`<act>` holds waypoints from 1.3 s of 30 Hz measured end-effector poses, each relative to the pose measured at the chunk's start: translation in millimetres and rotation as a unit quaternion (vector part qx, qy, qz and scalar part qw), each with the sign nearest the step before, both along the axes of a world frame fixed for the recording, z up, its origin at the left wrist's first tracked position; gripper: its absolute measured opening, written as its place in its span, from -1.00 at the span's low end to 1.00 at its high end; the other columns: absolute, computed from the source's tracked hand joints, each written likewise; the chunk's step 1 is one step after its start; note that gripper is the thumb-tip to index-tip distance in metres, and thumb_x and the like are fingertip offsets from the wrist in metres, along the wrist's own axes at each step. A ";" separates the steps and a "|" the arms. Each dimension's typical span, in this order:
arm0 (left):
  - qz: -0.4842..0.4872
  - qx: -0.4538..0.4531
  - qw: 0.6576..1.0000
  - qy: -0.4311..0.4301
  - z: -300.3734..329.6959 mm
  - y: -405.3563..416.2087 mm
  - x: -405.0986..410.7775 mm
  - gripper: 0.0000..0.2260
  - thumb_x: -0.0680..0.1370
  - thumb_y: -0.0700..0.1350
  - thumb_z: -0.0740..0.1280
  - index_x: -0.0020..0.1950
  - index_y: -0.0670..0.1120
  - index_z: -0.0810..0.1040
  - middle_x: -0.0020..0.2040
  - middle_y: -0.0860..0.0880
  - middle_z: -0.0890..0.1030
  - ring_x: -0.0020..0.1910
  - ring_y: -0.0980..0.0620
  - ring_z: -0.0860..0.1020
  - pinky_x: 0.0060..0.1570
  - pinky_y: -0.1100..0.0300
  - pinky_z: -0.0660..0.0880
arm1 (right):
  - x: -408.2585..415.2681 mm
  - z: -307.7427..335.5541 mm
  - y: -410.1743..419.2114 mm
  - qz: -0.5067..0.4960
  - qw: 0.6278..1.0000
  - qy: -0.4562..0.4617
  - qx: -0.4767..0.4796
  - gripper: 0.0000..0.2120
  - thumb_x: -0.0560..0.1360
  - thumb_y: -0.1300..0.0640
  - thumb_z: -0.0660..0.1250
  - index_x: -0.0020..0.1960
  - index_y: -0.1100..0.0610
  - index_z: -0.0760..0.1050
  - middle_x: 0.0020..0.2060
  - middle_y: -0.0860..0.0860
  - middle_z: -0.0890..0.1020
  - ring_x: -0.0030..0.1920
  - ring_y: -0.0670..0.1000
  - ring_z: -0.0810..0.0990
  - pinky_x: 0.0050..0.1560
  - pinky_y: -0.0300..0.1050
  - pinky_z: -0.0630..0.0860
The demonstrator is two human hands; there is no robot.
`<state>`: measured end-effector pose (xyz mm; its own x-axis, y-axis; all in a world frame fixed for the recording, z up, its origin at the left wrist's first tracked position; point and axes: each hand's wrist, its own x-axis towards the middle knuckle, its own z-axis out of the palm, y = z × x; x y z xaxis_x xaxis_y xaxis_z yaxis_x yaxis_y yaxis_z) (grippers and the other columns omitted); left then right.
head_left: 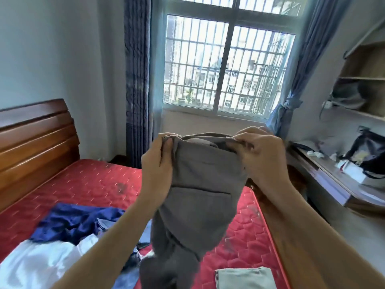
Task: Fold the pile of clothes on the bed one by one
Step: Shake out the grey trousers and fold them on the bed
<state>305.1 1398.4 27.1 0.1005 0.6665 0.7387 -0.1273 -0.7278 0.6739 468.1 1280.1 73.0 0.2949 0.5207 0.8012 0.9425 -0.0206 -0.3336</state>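
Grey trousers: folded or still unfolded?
Unfolded: both hands, left hand and right hand, hold the grey trousers up by the waistband, legs hanging.

No readable text from my seat.

I find no lettering, label, brand or number that I can read anywhere around the grey trousers (200, 184); a white item with a red mark on the desk (333, 180) to their right is too blurred to tell whether it bears print.

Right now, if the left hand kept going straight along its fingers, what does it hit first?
Probably nothing close. The left hand grips the grey trousers at the waistband, fingers pointing up and forward; beyond them only the dark curtain by the window, depth unclear.
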 end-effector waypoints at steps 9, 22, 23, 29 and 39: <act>-0.042 -0.055 0.997 0.033 -42.8 -26.0 14.5 -0.81 0.63 -0.23 0.17 -0.07 -0.03 0.53 -0.18 0.13 0.58 -0.18 0.26 0.49 -0.13 0.41 0.37 | 25.5 -41.4 -27.7 -0.040 0.993 0.063 -0.090 -0.88 0.42 0.05 0.48 -0.19 0.10 0.69 -0.15 -0.09 0.59 0.00 0.04 0.52 0.07 -0.11 0.44; -0.137 0.003 0.989 0.062 3.9 -73.0 33.6 -0.84 0.62 -0.28 0.19 -0.02 -0.21 0.57 -0.11 -0.01 0.63 -0.08 0.08 0.56 0.00 0.22 0.45 | -2.3 -7.2 -49.6 0.038 0.983 -0.042 -0.178 -0.71 0.46 -0.21 0.34 0.11 -0.11 0.53 -0.10 -0.09 0.67 -0.01 0.05 0.61 -0.02 -0.02 0.47; -0.143 0.005 0.987 0.067 5.3 -76.9 32.6 -0.84 0.63 -0.27 0.19 -0.01 -0.20 0.57 -0.10 0.00 0.63 -0.07 0.10 0.57 0.00 0.24 0.45 | -5.6 -7.7 -51.7 0.039 0.985 -0.037 -0.161 -0.75 0.48 -0.16 0.34 0.11 -0.09 0.54 -0.11 -0.07 0.67 -0.02 0.06 0.61 -0.05 -0.02 0.46; -0.125 0.000 0.991 0.050 -16.2 -96.8 15.2 -0.68 0.54 -0.20 0.37 0.26 0.05 0.45 0.20 0.06 0.52 0.17 0.11 0.52 0.19 0.23 0.44 | -16.0 -11.3 -66.2 0.030 0.993 0.019 -0.113 -0.79 0.52 0.11 0.31 0.12 -0.01 0.63 -0.02 0.00 0.71 0.07 0.12 0.61 0.08 0.05 0.48; 0.068 -0.205 0.957 0.193 -146.4 -136.1 -0.3 -0.71 0.41 -0.16 0.47 0.04 -0.07 0.44 -0.06 -0.01 0.53 -0.06 -0.11 0.54 -0.15 0.13 0.34 | -5.9 24.9 -79.2 0.036 0.996 0.020 -0.077 -0.80 0.56 0.10 0.28 0.09 0.03 0.66 -0.01 -0.01 0.70 0.06 0.07 0.62 0.12 0.08 0.48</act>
<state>304.7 1262.3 -119.3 0.2043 0.9190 0.3372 0.2651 -0.3835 0.8847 462.2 1200.9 97.9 0.2827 0.6575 0.6984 0.9292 -0.0071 -0.3695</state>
